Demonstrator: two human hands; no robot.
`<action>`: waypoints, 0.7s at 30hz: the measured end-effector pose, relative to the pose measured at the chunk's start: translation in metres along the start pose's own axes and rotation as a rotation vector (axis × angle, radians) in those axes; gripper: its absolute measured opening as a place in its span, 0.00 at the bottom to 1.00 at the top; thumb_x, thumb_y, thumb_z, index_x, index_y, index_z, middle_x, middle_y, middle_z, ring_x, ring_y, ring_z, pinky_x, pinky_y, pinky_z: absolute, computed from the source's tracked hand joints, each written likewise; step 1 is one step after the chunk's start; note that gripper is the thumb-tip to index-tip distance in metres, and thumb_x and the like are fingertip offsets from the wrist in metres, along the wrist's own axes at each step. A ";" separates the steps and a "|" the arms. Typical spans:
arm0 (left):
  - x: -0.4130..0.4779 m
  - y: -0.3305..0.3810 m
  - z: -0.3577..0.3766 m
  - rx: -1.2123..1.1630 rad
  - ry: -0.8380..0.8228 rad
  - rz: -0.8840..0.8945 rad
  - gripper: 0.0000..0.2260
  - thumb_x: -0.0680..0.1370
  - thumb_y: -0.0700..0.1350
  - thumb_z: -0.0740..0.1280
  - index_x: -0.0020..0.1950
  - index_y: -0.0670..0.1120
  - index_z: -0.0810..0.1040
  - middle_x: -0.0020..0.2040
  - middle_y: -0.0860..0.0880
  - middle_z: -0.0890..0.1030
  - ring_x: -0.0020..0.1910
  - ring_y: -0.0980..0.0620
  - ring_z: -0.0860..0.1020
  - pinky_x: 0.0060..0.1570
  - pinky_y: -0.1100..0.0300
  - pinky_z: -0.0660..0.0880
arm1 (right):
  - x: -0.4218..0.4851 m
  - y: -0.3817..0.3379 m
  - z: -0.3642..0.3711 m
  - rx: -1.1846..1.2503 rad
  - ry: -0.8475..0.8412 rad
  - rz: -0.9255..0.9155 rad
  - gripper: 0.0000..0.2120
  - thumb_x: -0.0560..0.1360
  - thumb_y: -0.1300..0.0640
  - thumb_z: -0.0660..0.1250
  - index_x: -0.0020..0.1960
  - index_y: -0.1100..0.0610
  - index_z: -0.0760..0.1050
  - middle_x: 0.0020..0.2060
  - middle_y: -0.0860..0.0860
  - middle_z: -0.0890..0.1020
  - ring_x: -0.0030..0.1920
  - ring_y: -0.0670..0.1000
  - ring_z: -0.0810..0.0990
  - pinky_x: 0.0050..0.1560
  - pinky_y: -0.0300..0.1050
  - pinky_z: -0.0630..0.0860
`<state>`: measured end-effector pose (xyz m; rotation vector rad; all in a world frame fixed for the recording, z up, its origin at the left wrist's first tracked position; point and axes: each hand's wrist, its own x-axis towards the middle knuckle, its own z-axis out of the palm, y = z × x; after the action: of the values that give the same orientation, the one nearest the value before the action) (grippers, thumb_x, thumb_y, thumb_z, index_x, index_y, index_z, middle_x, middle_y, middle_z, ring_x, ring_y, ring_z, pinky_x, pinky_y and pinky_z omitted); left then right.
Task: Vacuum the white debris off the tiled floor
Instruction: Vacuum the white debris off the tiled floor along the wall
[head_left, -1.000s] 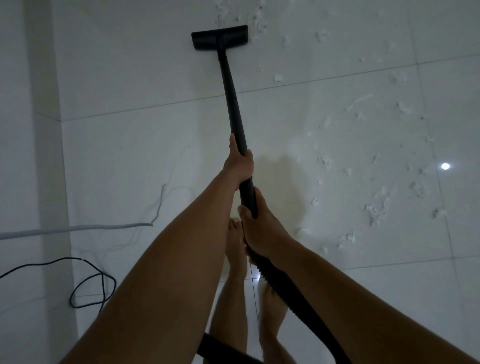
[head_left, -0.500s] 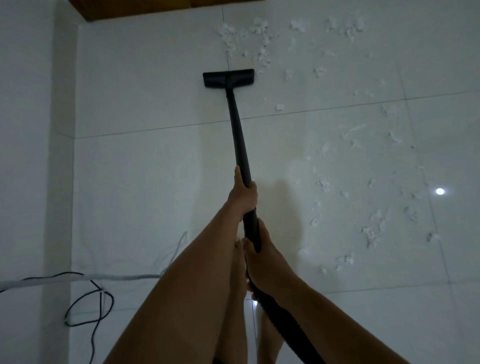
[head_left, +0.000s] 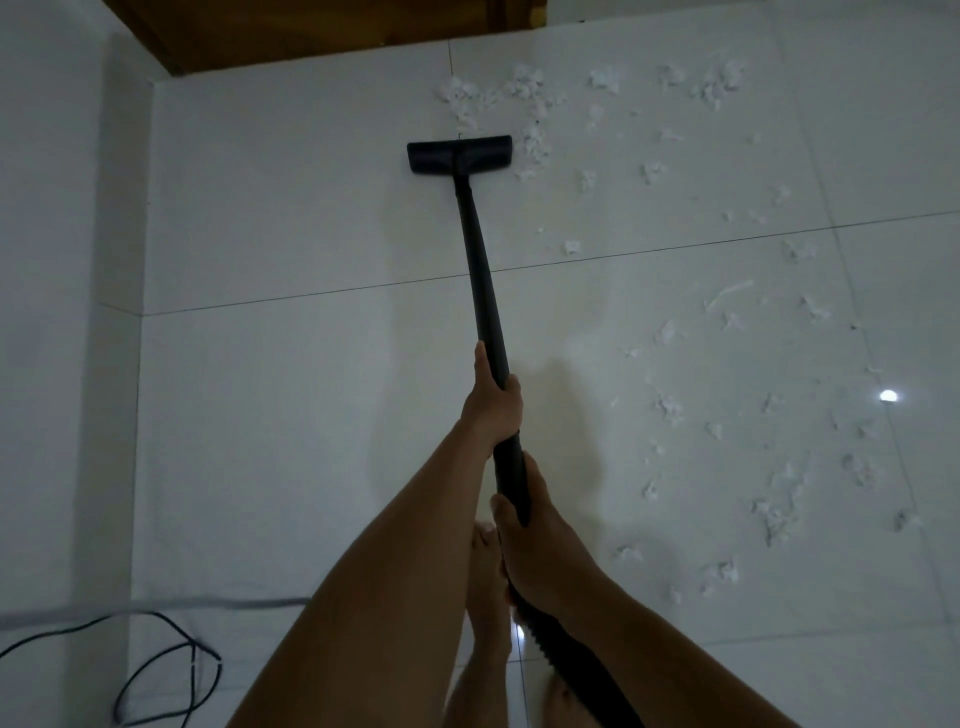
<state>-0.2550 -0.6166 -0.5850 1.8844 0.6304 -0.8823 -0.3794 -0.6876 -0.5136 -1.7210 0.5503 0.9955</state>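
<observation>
Across the whole view lay the white tiled floor (head_left: 291, 415), with a brown wooden edge (head_left: 311, 31) along its far side. White debris (head_left: 774, 509) was scattered over the right half of the floor, with a thicker cluster at the far side. The black vacuum wand (head_left: 480, 270) ran lengthwise away from the person, its long axis nearly straight ahead and leaning slightly left, pointing toward that far cluster. Its ribbed hose (head_left: 576, 660) trailed back under the right forearm. A black cable (head_left: 171, 670) curled at the lower left. The flat floor head (head_left: 460, 155) sat crosswise on the tile, scraps just beside its right end. The left hand (head_left: 493, 402) gripped the wand farther along, fingers wrapped round it. The right hand (head_left: 535, 545) held it nearer the body, just above the hose.
</observation>
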 end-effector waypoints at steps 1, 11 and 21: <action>0.006 0.004 -0.003 0.001 0.001 0.003 0.29 0.85 0.51 0.53 0.79 0.61 0.38 0.71 0.45 0.70 0.37 0.56 0.71 0.47 0.55 0.72 | 0.007 -0.004 0.000 -0.012 0.005 -0.002 0.29 0.86 0.46 0.53 0.81 0.36 0.42 0.35 0.51 0.79 0.25 0.47 0.78 0.28 0.40 0.75; 0.048 0.036 -0.037 0.010 -0.010 0.024 0.29 0.85 0.51 0.53 0.79 0.61 0.38 0.74 0.45 0.68 0.48 0.51 0.71 0.51 0.56 0.70 | 0.045 -0.053 -0.005 -0.027 0.013 -0.039 0.29 0.87 0.47 0.52 0.82 0.36 0.41 0.35 0.51 0.78 0.20 0.42 0.73 0.21 0.34 0.69; 0.032 0.036 -0.035 0.015 -0.013 0.015 0.29 0.85 0.50 0.53 0.80 0.60 0.38 0.75 0.45 0.67 0.49 0.51 0.71 0.50 0.55 0.70 | 0.030 -0.052 -0.004 -0.041 0.017 -0.038 0.29 0.87 0.47 0.53 0.82 0.37 0.42 0.34 0.50 0.77 0.20 0.41 0.72 0.22 0.34 0.68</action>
<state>-0.1980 -0.5992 -0.5803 1.8936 0.6032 -0.8914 -0.3224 -0.6691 -0.5102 -1.7716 0.5097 0.9723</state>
